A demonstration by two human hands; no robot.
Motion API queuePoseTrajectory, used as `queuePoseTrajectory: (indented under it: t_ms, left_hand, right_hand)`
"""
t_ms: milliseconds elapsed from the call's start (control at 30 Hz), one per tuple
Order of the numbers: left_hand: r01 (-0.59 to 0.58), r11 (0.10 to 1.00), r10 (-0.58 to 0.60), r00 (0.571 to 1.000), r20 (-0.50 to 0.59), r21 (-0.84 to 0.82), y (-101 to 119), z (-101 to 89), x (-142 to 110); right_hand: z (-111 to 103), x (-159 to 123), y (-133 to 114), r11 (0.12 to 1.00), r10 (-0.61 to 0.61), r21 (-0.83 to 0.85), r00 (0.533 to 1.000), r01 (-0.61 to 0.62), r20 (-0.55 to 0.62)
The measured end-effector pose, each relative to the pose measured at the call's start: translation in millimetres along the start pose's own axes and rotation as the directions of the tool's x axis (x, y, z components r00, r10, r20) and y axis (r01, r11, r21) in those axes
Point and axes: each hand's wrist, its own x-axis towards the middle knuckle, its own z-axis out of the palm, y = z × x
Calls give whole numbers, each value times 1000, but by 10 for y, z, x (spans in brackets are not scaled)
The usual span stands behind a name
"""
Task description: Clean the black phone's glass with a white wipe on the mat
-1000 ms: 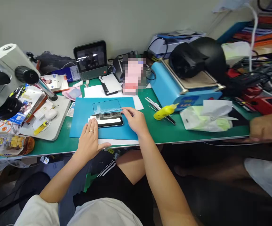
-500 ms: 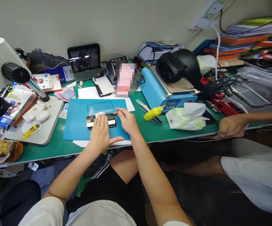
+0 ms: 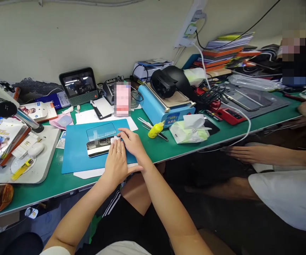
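A phone (image 3: 98,146) lies flat on a blue mat (image 3: 74,156) on the green table, with a clear screen protector (image 3: 101,131) just behind it. My left hand (image 3: 117,161), a ring on one finger, presses a small white wipe (image 3: 115,139) onto the phone's right end with flat fingers. My right hand (image 3: 131,140) rests beside it at the phone's right edge, fingers lying flat on the mat and the phone's end.
A microscope base (image 3: 22,166) with a white mouse stands left. Behind are a small screen (image 3: 79,85), a blue machine (image 3: 162,104), a yellow bottle (image 3: 155,130) with tweezers, and a plastic bag (image 3: 190,132). Another person's arm (image 3: 269,154) reaches in at right.
My left hand has slid the wipe from the phone's left end to its right end. My view has swung right and up, showing more of the table's right side.
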Motion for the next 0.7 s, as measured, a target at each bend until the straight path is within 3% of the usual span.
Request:
queuePoseTrajectory:
  t_ms: [300,700]
  left_hand:
    - [-16,999,18,999,-44,41,-5,61,-312]
    - [65,998,-64,997,31,0,-52,-129,142]
  right_hand:
    - [0,39,-35,1000,-24,13,1000,24,5]
    - [-14,39,-62,1000,-7,-17,1000,7,10]
